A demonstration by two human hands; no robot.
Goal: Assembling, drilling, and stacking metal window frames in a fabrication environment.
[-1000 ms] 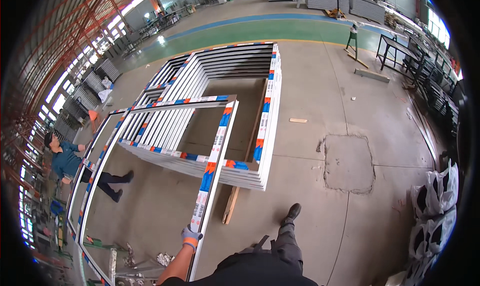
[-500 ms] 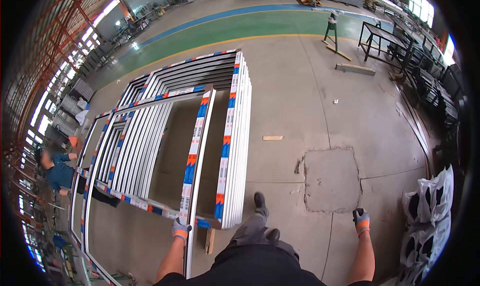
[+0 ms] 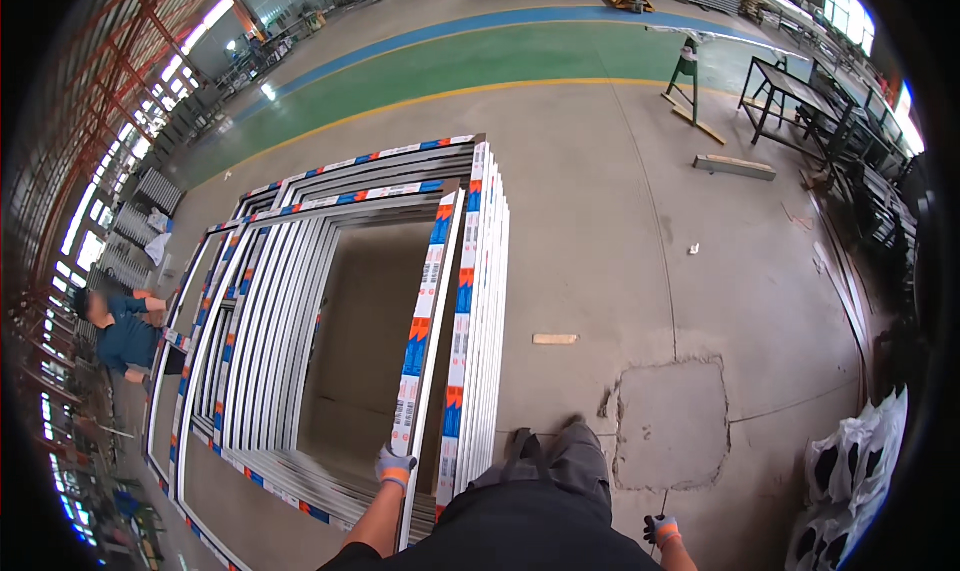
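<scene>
My gloved left hand (image 3: 396,468) is closed around the near end of a window frame's right side bar (image 3: 422,331), which has white, blue and orange printed film on it. This frame lies tilted across a stack of similar frames (image 3: 478,301) whose pale bars stand side by side. My right hand (image 3: 662,531), in a grey and orange glove, hangs low at my right with nothing visible in it, fingers loosely apart. At the frame's far left end, a person in dark blue (image 3: 128,333) stands with both hands close to its outer bar.
A small wooden block (image 3: 556,339) lies on the floor right of the stack, near a square patch of rough concrete (image 3: 672,423). White wrapped bundles (image 3: 850,471) stand at the lower right. Farther off are a grey beam (image 3: 735,167), a green stand (image 3: 684,81) and a black metal table (image 3: 790,96).
The held frame's right bar has shifted right, closer to the stack's edge bars, with my left hand still on it. My right hand has dropped lower and nearer my body.
</scene>
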